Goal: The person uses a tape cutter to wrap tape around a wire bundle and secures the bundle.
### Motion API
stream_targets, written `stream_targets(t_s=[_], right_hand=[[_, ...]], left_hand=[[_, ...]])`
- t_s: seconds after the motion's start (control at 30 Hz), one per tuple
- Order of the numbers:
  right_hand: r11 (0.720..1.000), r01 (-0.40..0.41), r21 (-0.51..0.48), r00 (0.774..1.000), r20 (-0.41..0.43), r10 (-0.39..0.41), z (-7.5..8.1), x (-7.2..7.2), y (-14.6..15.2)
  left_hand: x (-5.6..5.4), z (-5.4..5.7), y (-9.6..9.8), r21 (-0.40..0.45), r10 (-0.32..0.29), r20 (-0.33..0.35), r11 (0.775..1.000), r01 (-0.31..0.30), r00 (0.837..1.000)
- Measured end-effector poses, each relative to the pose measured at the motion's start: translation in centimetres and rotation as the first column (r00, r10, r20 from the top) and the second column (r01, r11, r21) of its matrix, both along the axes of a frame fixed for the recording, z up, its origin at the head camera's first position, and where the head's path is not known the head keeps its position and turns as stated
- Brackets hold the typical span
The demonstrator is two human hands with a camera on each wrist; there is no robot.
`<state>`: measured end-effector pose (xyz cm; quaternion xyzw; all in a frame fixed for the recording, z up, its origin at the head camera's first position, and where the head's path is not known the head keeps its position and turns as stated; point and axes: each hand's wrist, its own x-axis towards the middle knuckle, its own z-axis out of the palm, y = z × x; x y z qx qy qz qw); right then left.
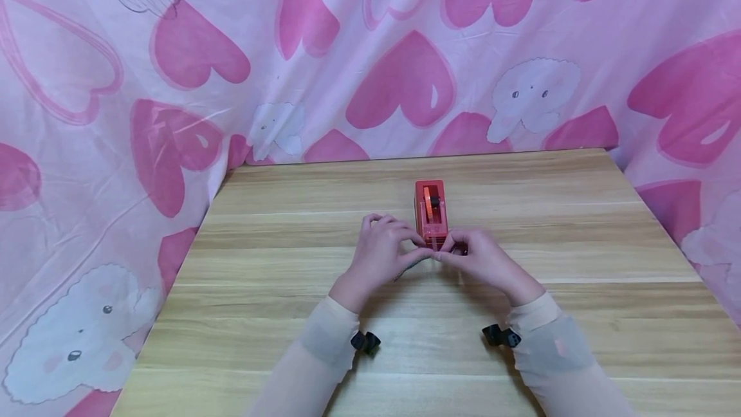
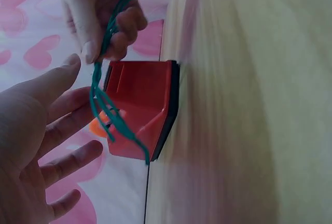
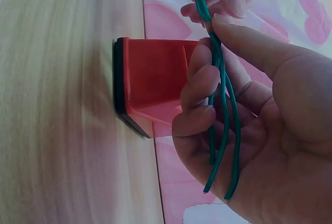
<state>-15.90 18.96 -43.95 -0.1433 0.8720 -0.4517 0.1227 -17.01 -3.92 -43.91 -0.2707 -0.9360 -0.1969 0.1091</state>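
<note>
A bundle of thin green wires (image 3: 225,86) lies across my right hand (image 1: 483,257), pinched between its thumb and forefinger. Several loose wire ends trail over the palm, while the other ends reach toward my left hand (image 1: 382,246). In the left wrist view that hand has its fingers spread and its thumb tip close beside the wires (image 2: 118,123). Just beyond both hands, a red tape dispenser (image 2: 148,84) with a dark base stands on the table, an orange tape core (image 2: 98,126) showing in it.
The wood-grain table (image 1: 278,224) extends around the hands. Behind it and along its sides hangs a pink cloth (image 1: 324,95) with hearts and white cartoon animals. Small black cameras (image 1: 366,342) sit on both wrists, over pale sleeves.
</note>
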Motion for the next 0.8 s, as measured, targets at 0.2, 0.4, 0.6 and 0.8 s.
stream_targets(t_s=[0.2, 0.4, 0.6, 0.8], right_hand=[[1.0, 0.016, -0.005, 1.0, 0.001, -0.016, 0.0, 0.2, -0.1], [0.999, 0.04, -0.003, 0.999, 0.032, -0.04, 0.1, 0.4, -0.3], [0.999, 0.052, -0.002, 0.998, 0.041, -0.052, -0.1, 0.5, -0.3], [0.997, 0.079, 0.011, 0.997, 0.013, -0.079, -0.2, 0.4, -0.5]], left_hand=[[-0.9, 0.3, -0.1, -0.001, 0.008, 0.033, 1.0, -0.008, 0.999], [-2.0, 0.5, 0.2, -0.017, 0.018, 0.055, 1.0, -0.017, 0.998], [-2.8, 0.8, 0.6, -0.032, 0.012, 0.06, 0.999, -0.01, 0.998], [-3.4, 0.9, 1.1, -0.059, 0.005, 0.085, 0.998, 0.0, 0.996]])
